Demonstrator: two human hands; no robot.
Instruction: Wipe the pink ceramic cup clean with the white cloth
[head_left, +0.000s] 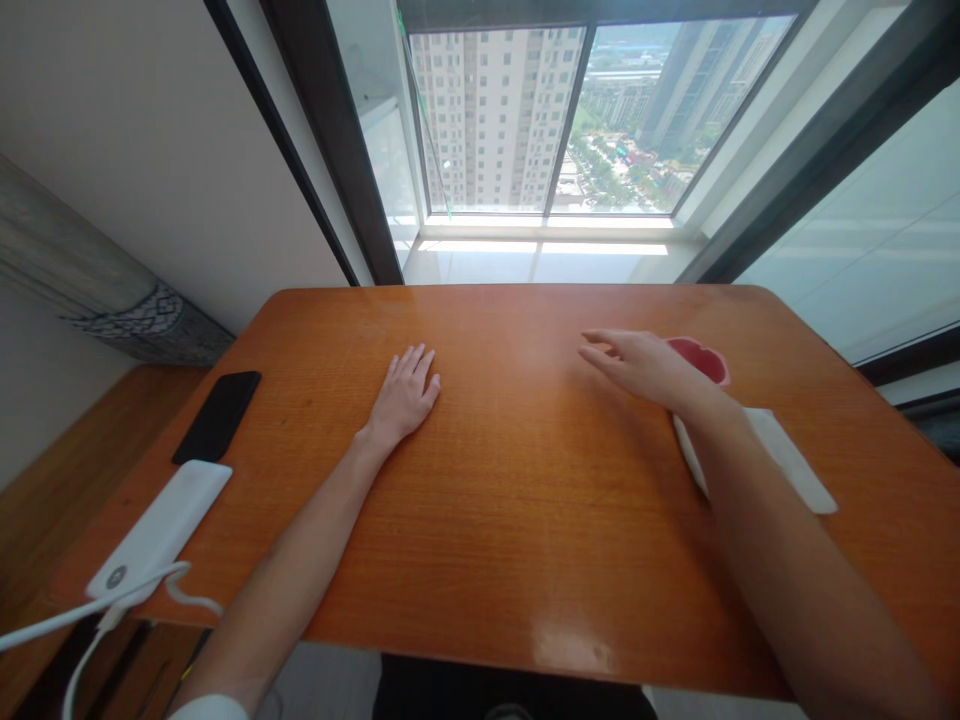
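Observation:
My left hand (403,397) rests palm down on the glossy wooden table (510,500), its fingers stretched out with nothing in them. On the other side, my right hand (634,362) hovers just above the tabletop. Its fingers point left, with the thumb and fingers apart and nothing seen between them. Close behind the right wrist is a small red thing with a pale pink wavy rim (703,360), partly hidden by that hand. A flat white thing (791,460) lies below my right forearm, which covers its middle; its kind cannot be made out.
At the left edge lie a black phone (217,416) and a white power strip or similar long block (165,525) with white cables (71,625). Beyond the table's far edge are a windowsill and window (540,120). A gathered curtain (157,320) hangs at left.

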